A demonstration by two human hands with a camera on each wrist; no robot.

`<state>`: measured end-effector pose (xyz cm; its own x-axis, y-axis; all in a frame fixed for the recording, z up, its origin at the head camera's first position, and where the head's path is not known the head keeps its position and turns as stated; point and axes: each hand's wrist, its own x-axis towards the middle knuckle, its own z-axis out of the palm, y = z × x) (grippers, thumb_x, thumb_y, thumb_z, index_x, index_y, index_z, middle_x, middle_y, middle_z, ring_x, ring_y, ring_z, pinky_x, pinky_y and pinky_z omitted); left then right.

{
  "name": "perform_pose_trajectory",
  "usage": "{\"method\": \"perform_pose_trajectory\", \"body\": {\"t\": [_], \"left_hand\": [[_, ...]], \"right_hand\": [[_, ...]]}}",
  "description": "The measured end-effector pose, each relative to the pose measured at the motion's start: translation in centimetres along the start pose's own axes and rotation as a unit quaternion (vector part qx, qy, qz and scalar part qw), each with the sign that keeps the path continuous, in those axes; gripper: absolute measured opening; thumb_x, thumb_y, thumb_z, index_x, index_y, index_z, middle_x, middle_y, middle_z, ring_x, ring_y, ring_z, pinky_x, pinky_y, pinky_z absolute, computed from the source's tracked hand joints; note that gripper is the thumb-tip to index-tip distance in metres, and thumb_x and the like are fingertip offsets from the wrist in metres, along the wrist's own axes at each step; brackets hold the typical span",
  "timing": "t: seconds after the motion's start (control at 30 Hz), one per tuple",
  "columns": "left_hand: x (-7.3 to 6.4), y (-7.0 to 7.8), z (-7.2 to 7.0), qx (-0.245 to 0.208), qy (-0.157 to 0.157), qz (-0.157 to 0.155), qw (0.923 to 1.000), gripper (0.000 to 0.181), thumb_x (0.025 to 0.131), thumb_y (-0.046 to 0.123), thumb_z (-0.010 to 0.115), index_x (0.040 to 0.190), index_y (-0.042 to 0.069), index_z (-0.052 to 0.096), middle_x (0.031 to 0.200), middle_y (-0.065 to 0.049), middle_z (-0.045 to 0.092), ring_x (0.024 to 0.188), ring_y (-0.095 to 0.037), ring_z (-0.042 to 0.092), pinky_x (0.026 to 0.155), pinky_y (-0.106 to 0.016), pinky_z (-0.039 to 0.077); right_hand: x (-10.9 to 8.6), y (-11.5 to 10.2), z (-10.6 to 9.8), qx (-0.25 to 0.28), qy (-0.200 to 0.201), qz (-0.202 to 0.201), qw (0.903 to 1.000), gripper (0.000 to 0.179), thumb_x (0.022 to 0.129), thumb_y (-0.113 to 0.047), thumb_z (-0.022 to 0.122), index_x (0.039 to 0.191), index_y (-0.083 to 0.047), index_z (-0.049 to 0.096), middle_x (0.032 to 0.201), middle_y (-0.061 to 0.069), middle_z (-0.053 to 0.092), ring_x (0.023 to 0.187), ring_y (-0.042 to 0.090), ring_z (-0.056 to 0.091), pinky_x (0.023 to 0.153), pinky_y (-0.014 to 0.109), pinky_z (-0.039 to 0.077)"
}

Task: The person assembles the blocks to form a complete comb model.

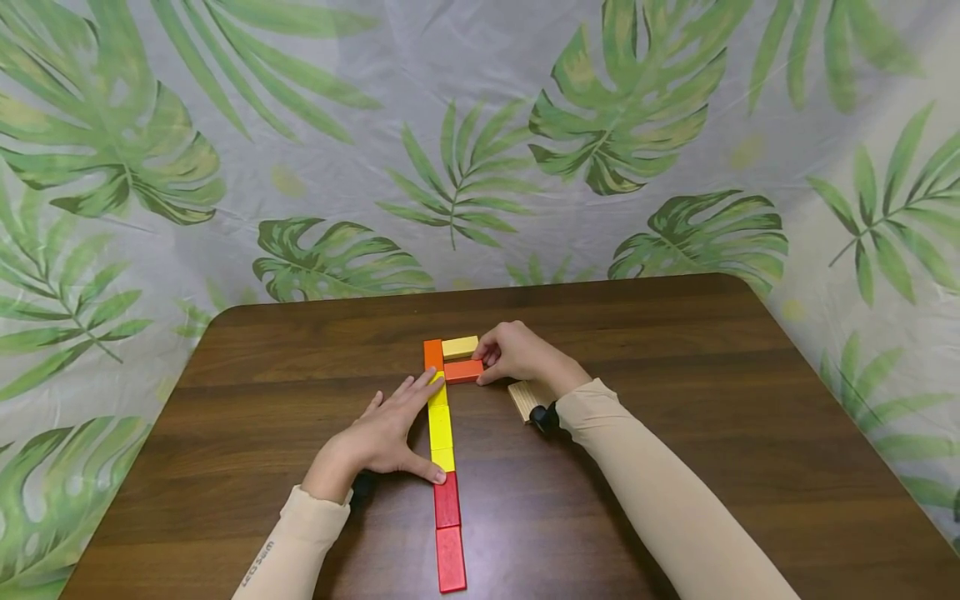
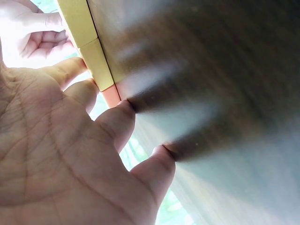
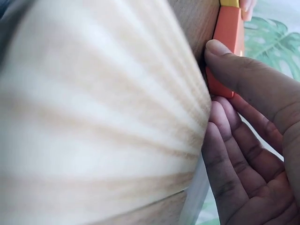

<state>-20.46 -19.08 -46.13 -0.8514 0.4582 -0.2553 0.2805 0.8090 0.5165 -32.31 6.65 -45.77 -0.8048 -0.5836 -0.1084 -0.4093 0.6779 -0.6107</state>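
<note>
A straight row of wooden blocks runs away from the person: two red blocks [image 1: 451, 558] nearest, then several yellow blocks [image 1: 441, 427], then an orange block [image 1: 432, 354] at the far end. My left hand [image 1: 382, 437] lies along the row's left side, fingers extended, with fingertips and thumb tip at the yellow blocks. Thumb and fingers of my right hand [image 1: 521, 354] pinch the right end of another orange block [image 3: 226, 33], which lies crosswise with its left end against the row. Just beyond it, a pale yellow block [image 1: 460, 347] also juts right from the row.
A plain wood-grained block [image 1: 523, 402] lies under the right wrist and fills much of the right wrist view. The dark brown table [image 1: 637, 333] ends at a leaf-patterned cloth [image 1: 480, 125] behind it.
</note>
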Motion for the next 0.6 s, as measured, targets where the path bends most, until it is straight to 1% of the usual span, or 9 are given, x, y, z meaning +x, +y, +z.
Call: {"method": "perform_pose_trajectory", "body": {"t": [0.3,0.6], "left_hand": [[0.1,0.0,0.1,0.001,-0.003,-0.001,1.0,0.135,0.069,0.059,0.098,0.174,0.021,0.022,0.184,-0.002,0.01,0.169,-0.04,0.012,0.128,-0.079,0.007],[0.1,0.1,0.0,0.006,-0.002,-0.001,1.0,0.135,0.069,0.059,0.098,0.174,0.02,0.022,0.184,-0.002,0.01,0.169,-0.04,0.012,0.128,-0.079,0.007]], "right_hand": [[-0.2,-0.2,0.3,-0.015,0.004,0.007,0.9999,0.026,0.084,-0.018,0.094,0.105,-0.01,0.081,0.093,0.002,0.077,0.084,0.011,0.068,0.083,0.025,0.06],[-0.4,-1.2,0.2,-0.036,0.008,0.019,0.9991,0.027,0.085,-0.018,0.094,0.106,-0.009,0.08,0.094,0.003,0.076,0.085,0.013,0.067,0.083,0.026,0.06]]}}
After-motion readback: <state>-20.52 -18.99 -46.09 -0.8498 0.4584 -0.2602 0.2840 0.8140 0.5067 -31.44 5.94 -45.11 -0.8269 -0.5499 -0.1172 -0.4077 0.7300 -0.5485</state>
